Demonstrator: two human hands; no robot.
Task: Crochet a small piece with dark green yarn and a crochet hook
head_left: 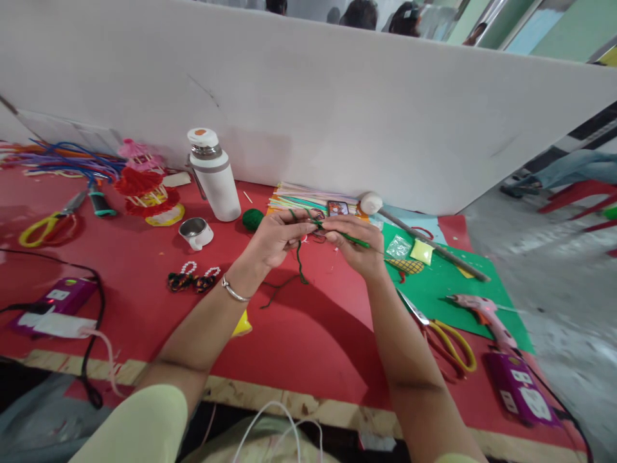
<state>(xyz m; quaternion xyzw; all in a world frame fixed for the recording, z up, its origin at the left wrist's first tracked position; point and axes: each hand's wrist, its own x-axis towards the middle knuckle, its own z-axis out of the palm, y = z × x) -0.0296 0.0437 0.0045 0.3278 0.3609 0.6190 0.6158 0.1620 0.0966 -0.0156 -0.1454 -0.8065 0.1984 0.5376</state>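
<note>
L hand [277, 239], R of + nearer than the white flask [215, 173], is pinching green yarn [299, 257], strand looping over its fingers. Yarn's looking soft, limp, v. light, prob. snagging or splitting if tugged, so best held close to the work, lightly tensioned. Green hook [355, 240], farther R of flask, is looking thin, stiff, maybe smooth; R hand [359, 251] is gripping its shaft, prob. the best spot. Hook tip's hiding btwn fingers, can't tell.

Around: yellow-handled scissors [41, 230] are lying well L of flask; red-pink craft piece [143, 186] is standing nearer it, also L. Cup [196, 233] is sitting just nearer than flask, slightly L; beaded pieces [193, 278] are lying nearer still. Yarn ball [252, 219] is resting just R of flask. Yarn's loose tail is dangling R of ball, poss. getting in the way. Far R of flask, 2nd scissors [453, 344], then glue gun [488, 316], poss. hot, are lying.
</note>
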